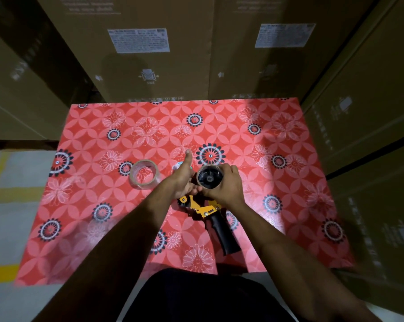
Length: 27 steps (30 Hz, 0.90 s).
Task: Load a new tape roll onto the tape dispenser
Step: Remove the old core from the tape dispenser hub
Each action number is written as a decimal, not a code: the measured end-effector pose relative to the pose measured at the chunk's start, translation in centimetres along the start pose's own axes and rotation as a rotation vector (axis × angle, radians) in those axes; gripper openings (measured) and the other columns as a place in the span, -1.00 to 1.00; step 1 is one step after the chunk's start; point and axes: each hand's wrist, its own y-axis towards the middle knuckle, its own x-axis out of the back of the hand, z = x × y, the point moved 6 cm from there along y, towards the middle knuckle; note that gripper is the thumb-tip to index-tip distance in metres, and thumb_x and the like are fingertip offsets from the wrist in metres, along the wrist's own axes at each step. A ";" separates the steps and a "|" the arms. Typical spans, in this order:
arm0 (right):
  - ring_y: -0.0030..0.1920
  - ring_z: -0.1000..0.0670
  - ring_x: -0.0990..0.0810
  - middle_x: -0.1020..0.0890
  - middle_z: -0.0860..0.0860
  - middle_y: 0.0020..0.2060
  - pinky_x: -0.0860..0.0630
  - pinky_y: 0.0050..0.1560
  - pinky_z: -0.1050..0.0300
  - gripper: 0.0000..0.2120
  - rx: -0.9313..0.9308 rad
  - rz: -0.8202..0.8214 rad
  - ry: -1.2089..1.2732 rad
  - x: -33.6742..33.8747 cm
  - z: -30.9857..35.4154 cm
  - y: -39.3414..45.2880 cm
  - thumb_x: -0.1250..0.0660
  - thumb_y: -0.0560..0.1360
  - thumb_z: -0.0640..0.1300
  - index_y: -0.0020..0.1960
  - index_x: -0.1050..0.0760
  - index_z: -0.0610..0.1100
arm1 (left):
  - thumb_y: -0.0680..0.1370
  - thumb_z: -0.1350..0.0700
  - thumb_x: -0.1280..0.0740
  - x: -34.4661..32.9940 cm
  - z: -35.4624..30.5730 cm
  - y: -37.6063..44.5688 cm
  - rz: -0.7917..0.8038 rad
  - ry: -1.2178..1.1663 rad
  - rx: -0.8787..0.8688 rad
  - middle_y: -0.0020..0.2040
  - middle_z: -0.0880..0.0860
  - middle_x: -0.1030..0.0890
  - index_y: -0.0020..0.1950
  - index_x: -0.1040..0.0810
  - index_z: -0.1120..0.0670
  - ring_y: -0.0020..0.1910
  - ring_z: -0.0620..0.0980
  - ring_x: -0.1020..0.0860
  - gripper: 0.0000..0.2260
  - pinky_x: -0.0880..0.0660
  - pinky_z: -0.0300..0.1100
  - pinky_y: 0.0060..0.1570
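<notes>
A yellow and black tape dispenser (pixel 210 212) lies on the red flowered table (pixel 277 217), its black handle pointing toward me. On its black hub sits a brown cardboard core (pixel 208 177), and my right hand (pixel 226 184) wraps around that core from the right. My left hand (pixel 183 177) rests against the dispenser's front end with the thumb stuck out away from me. A clear tape roll (pixel 144 174) lies flat on the table, just left of my left hand and apart from it. A small white and green object (pixel 179 165) peeks out behind my left thumb.
Tall cardboard boxes (pixel 149 54) stand right behind the table and along its right side (pixel 370 135). Grey floor with yellow lines (pixel 1 189) shows to the left. My dark-clothed lap (pixel 196 296) is at the table's near edge.
</notes>
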 end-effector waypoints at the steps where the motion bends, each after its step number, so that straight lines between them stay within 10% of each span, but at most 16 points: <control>1: 0.09 -0.04 -0.52 -0.48 -0.03 0.08 -0.47 0.02 0.15 -0.12 0.023 0.006 0.013 0.2 0.0 0.0 -0.54 0.10 0.30 0.30 -0.46 -0.11 | 0.55 -0.46 0.22 0.1 0.2 0.1 -0.004 -0.002 -0.004 -0.32 0.11 -0.56 0.34 -0.42 0.34 -0.49 -0.10 -0.47 -0.06 -0.35 -0.26 -0.53; 27: 0.21 -0.09 -0.51 -0.51 -0.06 0.20 -0.47 0.10 0.14 -0.15 0.124 0.099 -0.075 0.5 0.2 1.0 -0.65 0.16 0.05 0.37 -0.44 -0.13 | 0.54 -0.49 0.19 0.0 -0.4 0.0 -0.071 0.062 -0.002 -0.46 -0.01 -0.48 0.60 -0.15 0.23 -0.58 -0.15 -0.37 -0.06 -0.26 -0.30 -0.58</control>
